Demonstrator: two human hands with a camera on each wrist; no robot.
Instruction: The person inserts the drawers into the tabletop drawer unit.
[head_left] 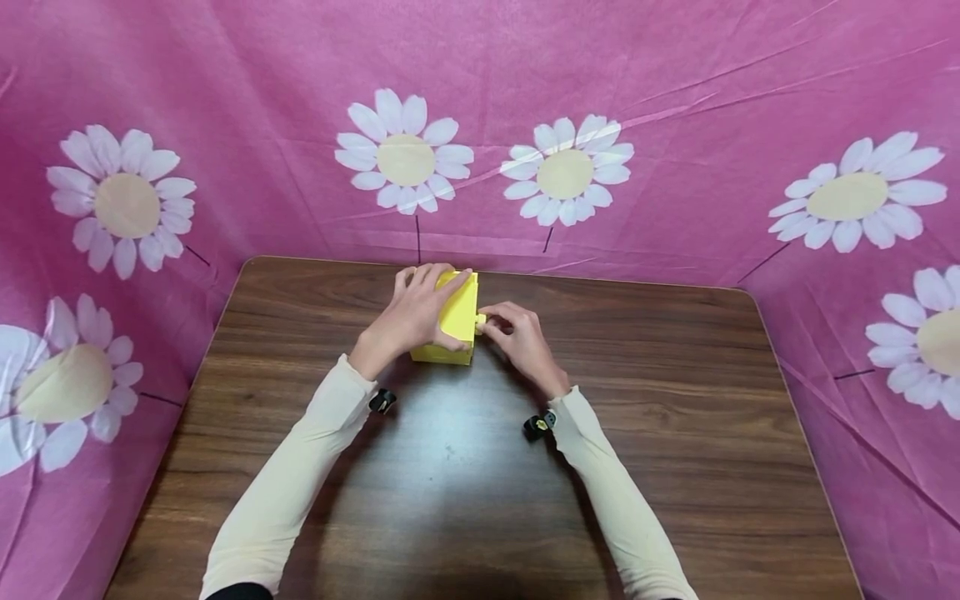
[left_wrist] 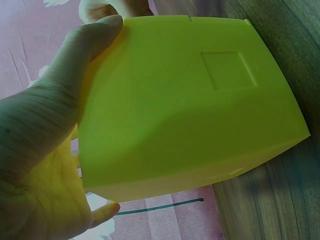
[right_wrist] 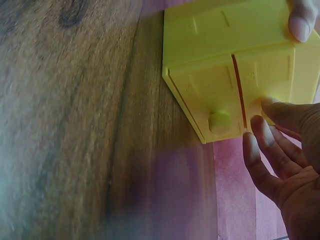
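Note:
A small yellow drawer box (head_left: 459, 321) stands on the table near its back edge. My left hand (head_left: 416, 308) grips it across the top, thumb on the near side and fingers over the far side. In the right wrist view, two drawer fronts show, with a dark gap between them. A round knob (right_wrist: 219, 122) on the lower drawer is untouched. My right hand (head_left: 521, 337) pinches the upper drawer's knob (head_left: 481, 323) between thumb and fingers; those fingers mostly cover it in the right wrist view. The upper drawer front (right_wrist: 265, 75) looks flush or nearly so.
The dark wood-grain table (head_left: 675, 450) runs toward me and to both sides. Pink cloth (head_left: 480, 50) with white daisies hangs behind the table and at its left and right. Black wrist cameras (head_left: 382, 402) sit at both cuffs.

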